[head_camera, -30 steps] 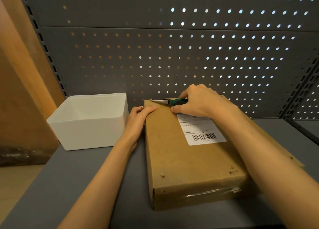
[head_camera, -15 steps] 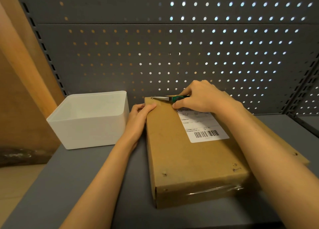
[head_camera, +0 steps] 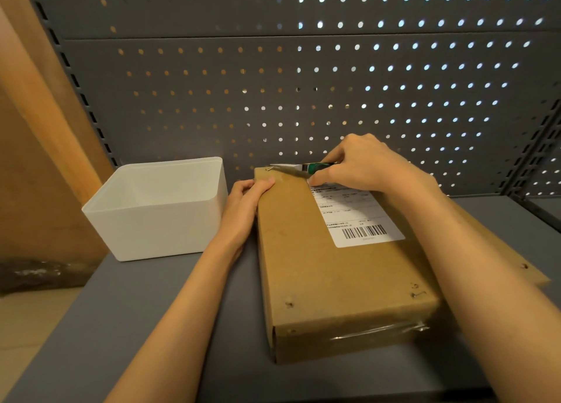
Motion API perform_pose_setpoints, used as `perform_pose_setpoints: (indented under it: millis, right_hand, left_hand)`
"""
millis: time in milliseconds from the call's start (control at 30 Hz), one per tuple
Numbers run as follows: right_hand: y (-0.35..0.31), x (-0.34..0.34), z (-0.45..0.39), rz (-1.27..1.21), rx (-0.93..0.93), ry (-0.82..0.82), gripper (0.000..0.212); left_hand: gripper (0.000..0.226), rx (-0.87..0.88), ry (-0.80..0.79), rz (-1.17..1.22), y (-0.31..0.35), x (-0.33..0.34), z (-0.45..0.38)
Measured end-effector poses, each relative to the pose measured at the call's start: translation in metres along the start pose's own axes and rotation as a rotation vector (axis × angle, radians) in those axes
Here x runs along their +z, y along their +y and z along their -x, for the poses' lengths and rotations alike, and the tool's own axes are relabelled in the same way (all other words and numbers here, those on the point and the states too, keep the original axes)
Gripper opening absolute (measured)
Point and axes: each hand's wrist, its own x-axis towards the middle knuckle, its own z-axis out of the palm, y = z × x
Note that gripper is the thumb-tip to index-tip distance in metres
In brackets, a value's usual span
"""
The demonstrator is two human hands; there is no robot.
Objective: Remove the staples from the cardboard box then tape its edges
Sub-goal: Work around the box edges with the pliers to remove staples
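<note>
A flat brown cardboard box [head_camera: 328,269] lies lengthwise on the grey shelf, with a white shipping label [head_camera: 355,217] on its top. My right hand [head_camera: 364,165] grips green-handled pliers [head_camera: 299,168] whose metal tips reach a staple [head_camera: 268,168] at the box's far left corner. My left hand [head_camera: 247,202] presses against the box's left side near that corner. Staples show near the front corners, one at the left [head_camera: 289,304] and one at the right [head_camera: 418,294]. Clear tape [head_camera: 379,331] runs along the front face.
A white plastic bin [head_camera: 158,208] stands to the left of the box on the grey shelf [head_camera: 136,326]. A perforated grey back panel [head_camera: 303,83] rises behind. A brown board [head_camera: 36,159] leans at the left. A loose cardboard flap [head_camera: 516,266] sticks out under my right forearm.
The hands and pliers stay at the box's far left corner; the plier tips have shifted only slightly against the staple. The view has moved a little.
</note>
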Motion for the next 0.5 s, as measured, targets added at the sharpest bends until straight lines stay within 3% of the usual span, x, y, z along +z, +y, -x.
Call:
perform_pose_setpoints:
  millis: [300, 500]
  right_hand:
    - [0.011, -0.008, 0.003, -0.087, 0.078, 0.006, 0.035]
    - [0.012, -0.010, 0.008, -0.154, 0.068, 0.008, 0.026]
  left_hand:
    - [0.036, 0.001, 0.009, 0.025, 0.001, 0.000, 0.001]
    - [0.028, -0.012, 0.009, 0.028, 0.000, 0.001, -0.001]
